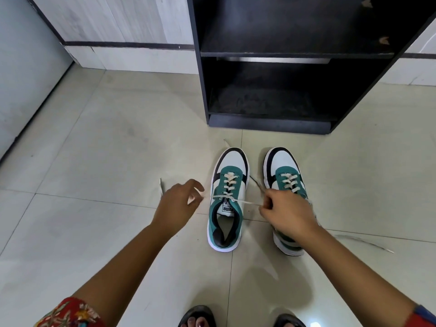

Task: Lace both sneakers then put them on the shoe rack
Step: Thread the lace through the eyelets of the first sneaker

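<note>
From the head camera I see a pale tiled floor (106, 138). At 12 o'clock stands a black shoe rack (283, 67) with dark open shelves, against a light wall with a dark stripe (127, 44). At 6 o'clock, at the bottom edge, I see two dark sandals (198, 315) with toes.

The two sneakers stand side by side on the floor in front of the rack, toes toward 12 o'clock. The left sneaker (227, 201) is teal, white and black, and its lace (247, 202) is pulled out to both sides. My left hand (175, 206) is at 9 o'clock of this sneaker, fingers pinching one lace end. My right hand (286, 213) is at 3 o'clock of it, clenched around the other end, and it covers the middle of the right sneaker (286, 178). Both sleeves (68, 313) are red with flowers.
</note>
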